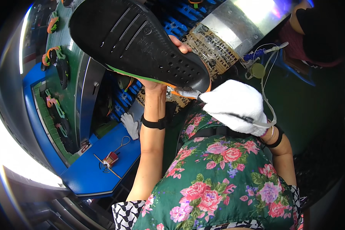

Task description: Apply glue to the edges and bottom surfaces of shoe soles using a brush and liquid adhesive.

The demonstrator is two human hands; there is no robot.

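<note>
My left hand [155, 85] grips a large black shoe sole [142, 42] from beneath, its fingertips curling over the far edge. Slots cross the sole's wide end and small round holes dot its narrow end; green and orange show along its lower rim. My right hand [235, 103] is wrapped in a thick white glove or cloth. From it sticks a slim tool with a dark neck and a pale, shiny tip [188, 93], its exact kind unclear. The tip lies at the orange rim by the sole's narrow end. The glove hides my right fingers.
On the left, footwear with orange-green straps [57, 63] stands along a green belt [74, 82]. A blue shelf [90, 174] carries a grey glove [130, 125] and a small red device [111, 159]. Taped cardboard [214, 50] lies beyond; cords [274, 57] hang near another person [318, 34].
</note>
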